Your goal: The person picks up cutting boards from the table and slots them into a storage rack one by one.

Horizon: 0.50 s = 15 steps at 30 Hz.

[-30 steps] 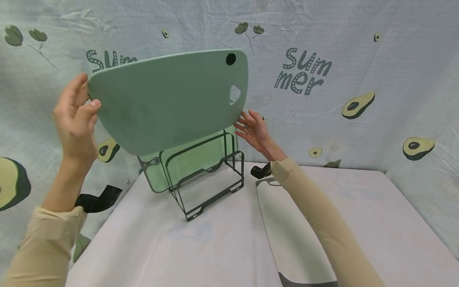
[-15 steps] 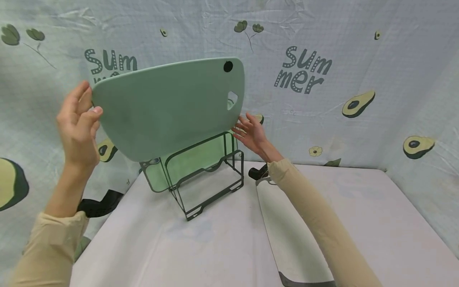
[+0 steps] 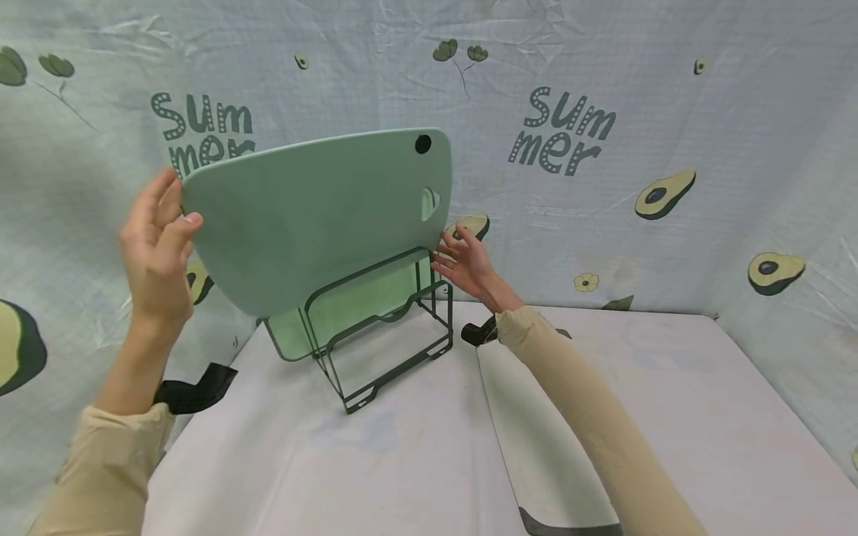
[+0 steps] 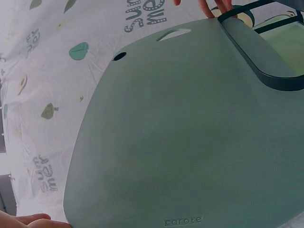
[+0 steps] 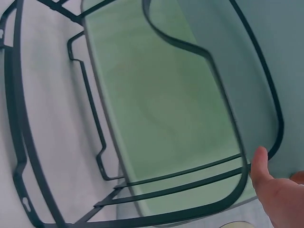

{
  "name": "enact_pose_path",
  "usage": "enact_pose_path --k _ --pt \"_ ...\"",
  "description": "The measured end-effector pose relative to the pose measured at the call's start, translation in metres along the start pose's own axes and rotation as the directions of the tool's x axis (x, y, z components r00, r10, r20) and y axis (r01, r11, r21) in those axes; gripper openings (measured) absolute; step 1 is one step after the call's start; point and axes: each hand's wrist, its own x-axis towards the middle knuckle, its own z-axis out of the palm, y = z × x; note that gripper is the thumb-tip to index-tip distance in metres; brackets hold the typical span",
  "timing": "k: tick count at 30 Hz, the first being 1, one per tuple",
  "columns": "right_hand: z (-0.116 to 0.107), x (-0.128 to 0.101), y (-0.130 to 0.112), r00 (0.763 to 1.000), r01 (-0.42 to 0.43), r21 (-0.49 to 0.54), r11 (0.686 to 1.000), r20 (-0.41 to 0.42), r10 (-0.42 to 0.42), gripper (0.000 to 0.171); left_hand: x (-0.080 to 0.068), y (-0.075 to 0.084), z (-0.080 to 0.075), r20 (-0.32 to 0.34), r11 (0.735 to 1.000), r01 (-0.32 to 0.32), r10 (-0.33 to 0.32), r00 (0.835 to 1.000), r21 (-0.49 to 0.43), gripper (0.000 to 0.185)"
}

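My left hand (image 3: 157,257) grips the nine o'clock end of the sage-green oval plastic cutting board (image 3: 315,216). Its long axis runs nine to three, above the dark wire rack (image 3: 375,335). My right hand (image 3: 465,260), fingers relaxed, steadies the three o'clock edge.

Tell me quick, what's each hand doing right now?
Left hand: grips the edge of the green cutting board.
Right hand: open, fingers straight, at the board's other end by the rack.
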Motion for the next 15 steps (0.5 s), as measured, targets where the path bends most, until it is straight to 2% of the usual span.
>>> enact_pose_path --k 9,15 --pt "-0.006 -0.002 0.010 0.998 -0.038 0.071 0.997 -0.044 0.041 0.059 -0.011 -0.011 -0.005 -0.027 0.996 0.089 -0.090 0.996 -0.023 0.053" --pt "-0.010 0.000 0.013 0.996 -0.057 0.087 0.995 -0.064 0.063 0.059 -0.019 -0.021 -0.008 -0.038 0.992 0.123 -0.122 0.992 0.033 0.054"
